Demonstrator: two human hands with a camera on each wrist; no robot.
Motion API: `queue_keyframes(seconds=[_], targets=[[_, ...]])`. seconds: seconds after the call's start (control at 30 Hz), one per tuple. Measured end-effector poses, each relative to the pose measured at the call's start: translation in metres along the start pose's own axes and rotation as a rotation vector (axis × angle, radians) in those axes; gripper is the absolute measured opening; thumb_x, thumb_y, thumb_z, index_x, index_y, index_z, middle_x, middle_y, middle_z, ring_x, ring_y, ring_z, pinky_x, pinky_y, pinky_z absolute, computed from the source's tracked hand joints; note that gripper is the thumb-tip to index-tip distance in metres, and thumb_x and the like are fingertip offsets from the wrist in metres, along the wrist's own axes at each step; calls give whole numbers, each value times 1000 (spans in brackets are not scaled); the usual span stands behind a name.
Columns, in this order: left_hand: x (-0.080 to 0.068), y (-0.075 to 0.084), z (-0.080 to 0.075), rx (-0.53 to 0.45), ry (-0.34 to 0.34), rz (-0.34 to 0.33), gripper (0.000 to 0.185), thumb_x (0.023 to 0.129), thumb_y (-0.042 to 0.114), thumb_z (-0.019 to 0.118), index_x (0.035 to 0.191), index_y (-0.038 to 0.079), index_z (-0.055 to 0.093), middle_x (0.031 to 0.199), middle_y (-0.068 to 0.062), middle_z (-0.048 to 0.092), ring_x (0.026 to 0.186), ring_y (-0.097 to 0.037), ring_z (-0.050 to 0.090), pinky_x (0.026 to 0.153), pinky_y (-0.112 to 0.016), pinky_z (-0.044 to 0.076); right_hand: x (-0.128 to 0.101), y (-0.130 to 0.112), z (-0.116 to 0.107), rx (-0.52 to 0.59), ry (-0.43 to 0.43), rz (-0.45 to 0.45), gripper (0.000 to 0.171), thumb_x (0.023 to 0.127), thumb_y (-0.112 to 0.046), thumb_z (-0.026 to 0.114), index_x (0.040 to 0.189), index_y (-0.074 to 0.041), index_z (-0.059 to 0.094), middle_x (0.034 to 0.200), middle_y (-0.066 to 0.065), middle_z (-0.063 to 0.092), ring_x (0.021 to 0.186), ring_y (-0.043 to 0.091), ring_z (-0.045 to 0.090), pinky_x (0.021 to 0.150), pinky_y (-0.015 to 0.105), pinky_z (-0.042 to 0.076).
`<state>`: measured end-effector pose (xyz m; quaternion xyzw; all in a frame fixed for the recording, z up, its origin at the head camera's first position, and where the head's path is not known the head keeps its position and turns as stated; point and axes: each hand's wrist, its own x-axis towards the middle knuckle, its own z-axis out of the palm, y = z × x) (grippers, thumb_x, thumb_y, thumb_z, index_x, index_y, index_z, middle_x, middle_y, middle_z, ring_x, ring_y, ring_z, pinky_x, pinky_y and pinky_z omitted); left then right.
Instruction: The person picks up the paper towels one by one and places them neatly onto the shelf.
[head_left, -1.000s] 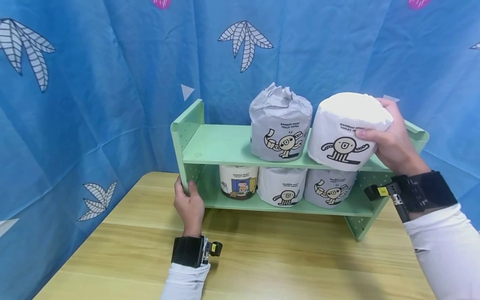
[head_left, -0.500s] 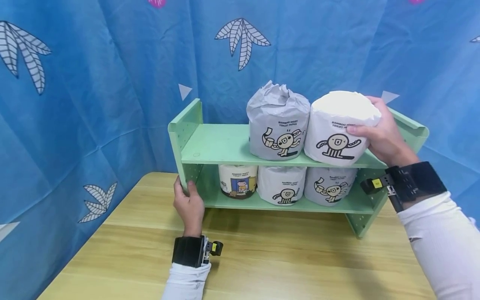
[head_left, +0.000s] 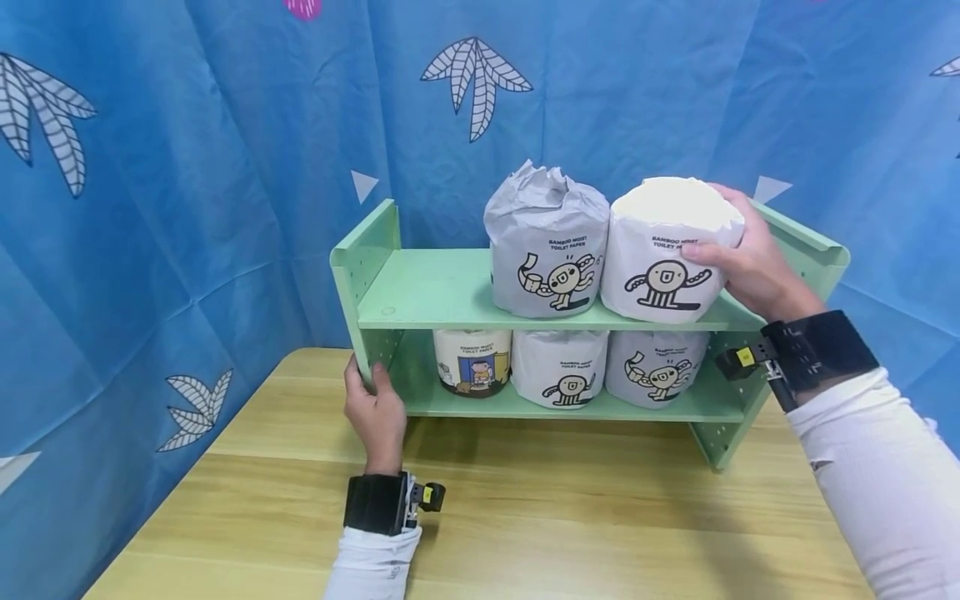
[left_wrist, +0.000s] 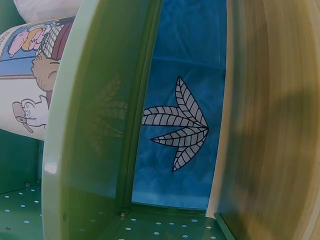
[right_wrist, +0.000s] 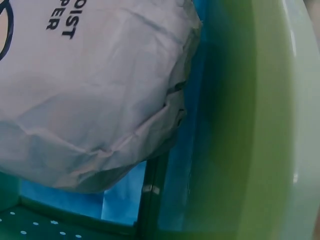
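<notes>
My right hand (head_left: 757, 262) holds a white-wrapped toilet paper roll (head_left: 660, 250) by its right side, thumb on the front. This roll stands at the right of the upper board, against a grey-wrapped roll (head_left: 551, 242) with a crumpled top. With my left hand (head_left: 377, 412) I grip the left side panel of a green two-tier shelf (head_left: 427, 287), thumb on the inner side. Below stand a cartoon-printed roll (head_left: 475, 362), a white roll (head_left: 558, 369) and another grey roll (head_left: 657, 369). Neither wrist view shows the hands; the right one shows a wrapped roll (right_wrist: 100, 110) close up.
The shelf stands on a wooden table (head_left: 525, 517). Its perforated right panel (head_left: 813, 250) rises beside my right hand. A blue curtain (head_left: 637, 100) with leaf prints hangs behind and along the left. Bare board (head_left: 442, 275) shows left of the upper rolls.
My right hand has moved left and slightly back with the white roll, bringing it up beside the grey one on the upper board. The left hand keeps its grip on the panel.
</notes>
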<state>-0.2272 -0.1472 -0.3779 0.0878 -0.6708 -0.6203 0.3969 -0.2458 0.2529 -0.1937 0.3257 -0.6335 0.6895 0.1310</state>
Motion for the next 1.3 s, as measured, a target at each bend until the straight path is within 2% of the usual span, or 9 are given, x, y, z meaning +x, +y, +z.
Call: queue_keyframes(seconds=[0.4,0.57,0.73,0.8,0.87,0.93,1.07,1.2,1.3], targets=[[4,-1,1,-20,4,17,42,101,17,51,141,8,48,133,-14,56,120,-29,51,98,-47,41,-7,-2,-6,-217,30,30,85,86,5,62,153,-3,10,120,7,48,98,13,59,83,16,50],[4,0,1,-24,10,25,42,101,19,51,140,7,48,131,-14,57,118,-29,52,97,-47,41,-13,-1,-8,-217,14,32,85,91,-6,62,154,-7,5,126,8,49,111,16,55,89,16,46],[4,2,1,-7,21,27,43,101,21,52,141,8,47,131,-15,57,118,-30,53,97,-48,41,-26,-5,-4,-308,114,95,80,94,-14,62,154,-12,9,150,22,29,136,25,35,100,18,41],[4,3,1,-6,25,28,43,101,21,51,141,8,45,133,-15,56,118,-30,53,97,-48,41,-31,-7,-2,-392,170,95,76,95,-16,62,153,-12,14,155,22,21,139,27,30,102,18,38],[5,4,0,-18,34,37,43,101,19,51,142,7,43,134,-15,55,119,-31,52,98,-48,41,-35,-7,2,-454,230,70,71,95,-17,61,151,-10,19,155,21,22,138,26,30,102,17,37],[6,5,0,-41,47,50,44,101,17,50,142,5,40,138,-15,51,122,-30,49,101,-47,40,-40,-6,6,-517,296,27,66,95,-16,61,148,-8,23,148,17,32,129,23,39,98,15,38],[6,9,1,-65,115,120,48,98,16,55,140,1,37,142,-15,42,128,-25,41,107,-41,33,-54,-4,14,-613,426,-45,55,95,-15,60,140,-8,31,124,0,48,107,10,48,86,14,39],[4,14,3,6,244,283,50,94,18,60,134,-4,39,134,-22,37,125,-29,34,107,-40,28,-71,0,22,-643,535,-99,35,95,-11,59,126,-14,44,97,-6,54,87,6,52,75,17,41],[3,19,4,34,332,403,44,91,17,62,122,-7,42,120,-17,39,113,-28,37,98,-37,30,-86,6,29,-668,598,-139,15,94,-8,61,104,-17,53,79,-7,54,69,5,50,61,15,41]])
